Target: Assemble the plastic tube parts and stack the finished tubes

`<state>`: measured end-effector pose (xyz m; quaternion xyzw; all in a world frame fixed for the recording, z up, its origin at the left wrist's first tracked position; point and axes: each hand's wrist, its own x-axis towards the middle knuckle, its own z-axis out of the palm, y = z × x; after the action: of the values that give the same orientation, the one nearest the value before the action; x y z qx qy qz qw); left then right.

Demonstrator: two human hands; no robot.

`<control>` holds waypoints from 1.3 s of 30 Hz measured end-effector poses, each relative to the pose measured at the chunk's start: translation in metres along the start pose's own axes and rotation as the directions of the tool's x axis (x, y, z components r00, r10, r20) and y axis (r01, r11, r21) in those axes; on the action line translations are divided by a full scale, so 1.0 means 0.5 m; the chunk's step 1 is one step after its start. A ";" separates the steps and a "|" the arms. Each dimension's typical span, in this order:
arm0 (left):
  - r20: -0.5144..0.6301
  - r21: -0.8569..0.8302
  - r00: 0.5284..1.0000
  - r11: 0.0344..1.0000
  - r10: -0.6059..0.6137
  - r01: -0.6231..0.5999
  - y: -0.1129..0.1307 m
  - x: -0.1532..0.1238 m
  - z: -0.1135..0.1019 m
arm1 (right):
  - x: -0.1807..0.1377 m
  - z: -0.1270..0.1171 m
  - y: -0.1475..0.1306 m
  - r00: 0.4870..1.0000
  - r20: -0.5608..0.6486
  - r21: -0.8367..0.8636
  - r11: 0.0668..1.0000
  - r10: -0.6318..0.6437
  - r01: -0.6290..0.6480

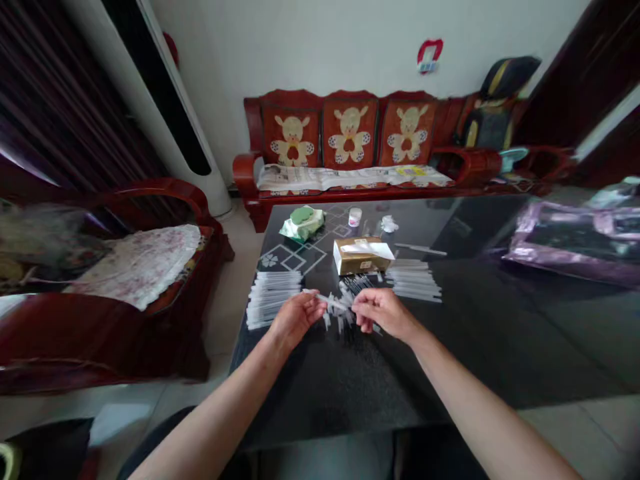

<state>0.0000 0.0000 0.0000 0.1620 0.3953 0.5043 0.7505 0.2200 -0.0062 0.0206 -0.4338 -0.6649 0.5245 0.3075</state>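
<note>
My left hand holds a slim whitish pen-like tube between thumb and fingers, tilted slightly down to the right. Close to its right end, my right hand is pinched closed; what sits in those fingertips is too small to make out. Under and between the hands lies a loose heap of short whitish translucent pieces. Behind them are thin dark sticks. A row of similar whitish tubes lies left of my left hand, and a second row of tubes lies beyond my right hand.
On the dark table stand a gold tissue box, a green wipes pack, a small white jar and a crumpled tissue. One tube lies apart. A purple-edged clear bag is at right; a wooden sofa stands behind.
</note>
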 end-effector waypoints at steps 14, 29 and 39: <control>-0.158 -0.081 0.970 0.977 0.185 -0.200 0.076 0.013 -0.023 | -0.006 0.006 0.025 0.994 0.101 -0.653 0.751 -0.049 0.103; -0.114 -0.033 0.976 0.981 0.185 -0.190 0.057 0.010 -0.016 | 0.024 0.156 0.015 0.959 0.230 -0.907 0.321 -0.163 0.272; -0.085 -0.012 0.981 0.985 0.172 -0.174 0.041 0.012 -0.017 | 0.036 0.142 0.025 0.928 -0.012 -0.780 0.584 -0.372 0.224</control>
<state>-0.0182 0.0130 0.0052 0.1672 0.4063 0.5776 0.6881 0.1538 -0.0196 -0.0109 -0.4484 -0.8574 0.0930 0.2348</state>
